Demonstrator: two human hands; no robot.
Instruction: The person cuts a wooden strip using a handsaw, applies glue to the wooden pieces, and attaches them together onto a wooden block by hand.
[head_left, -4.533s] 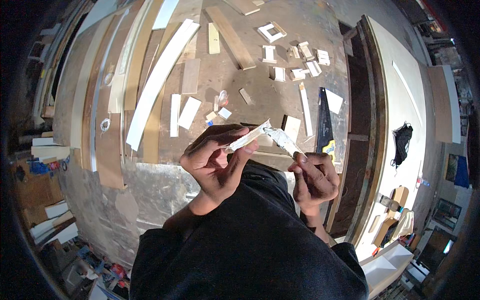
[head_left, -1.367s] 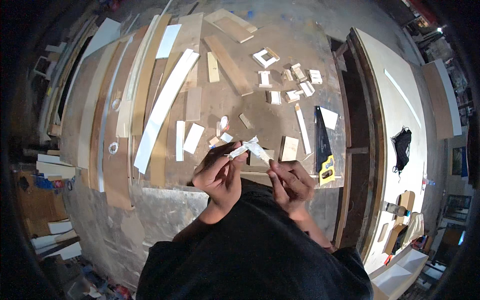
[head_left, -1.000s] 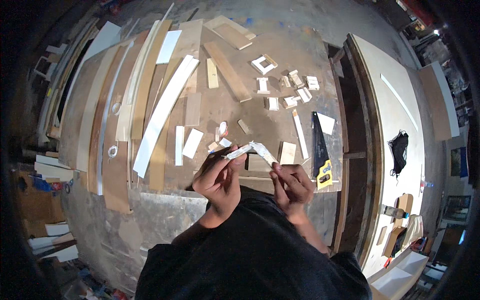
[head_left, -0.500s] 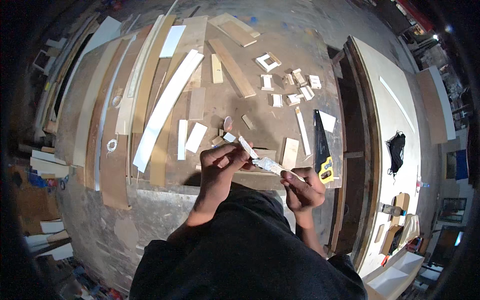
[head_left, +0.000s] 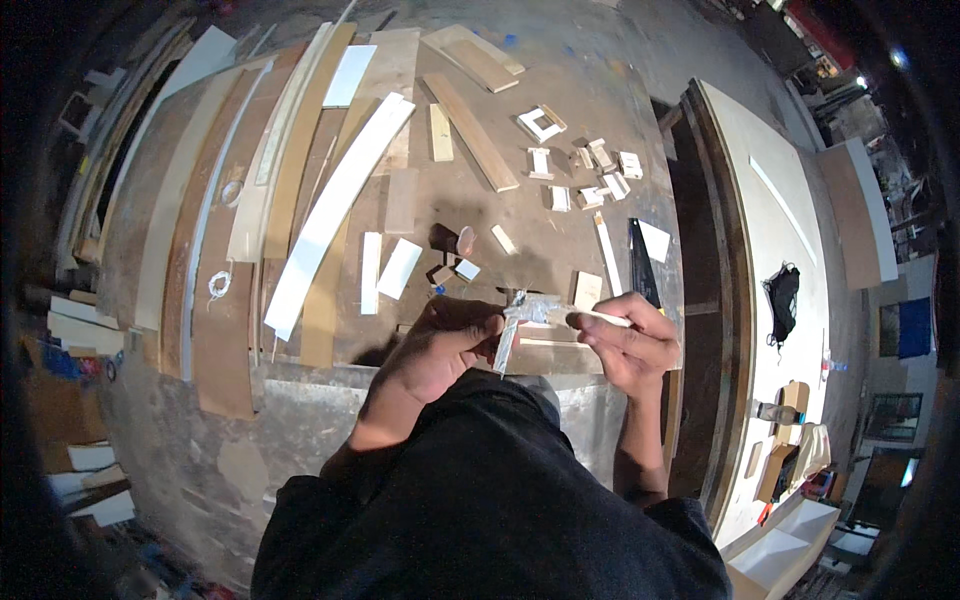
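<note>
My left hand [head_left: 440, 350] is closed, thumb against fingers, on a narrow whitish strip [head_left: 506, 350] that points down toward my body. My right hand [head_left: 638, 345] pinches a thin pale stick [head_left: 608, 318]. Crumpled, shiny whitish material [head_left: 536, 307] lies between the hands, at the stick's left end, and meets the top of the strip. Whether it is paste, film or foil I cannot tell. Both hands are above the near edge of the brown worktable [head_left: 460, 215].
Small wooden blocks [head_left: 540, 163] and frames [head_left: 541, 123] lie at the far right of the table. A handsaw [head_left: 645, 265] lies partly behind my right hand. Long boards [head_left: 340, 215] fill the left side. A second table [head_left: 770, 230] on the right bears a black cloth item [head_left: 783, 300].
The whitish strip has turned from tilting up and away to pointing down toward me. My right hand has moved right and now covers the saw's yellow handle.
</note>
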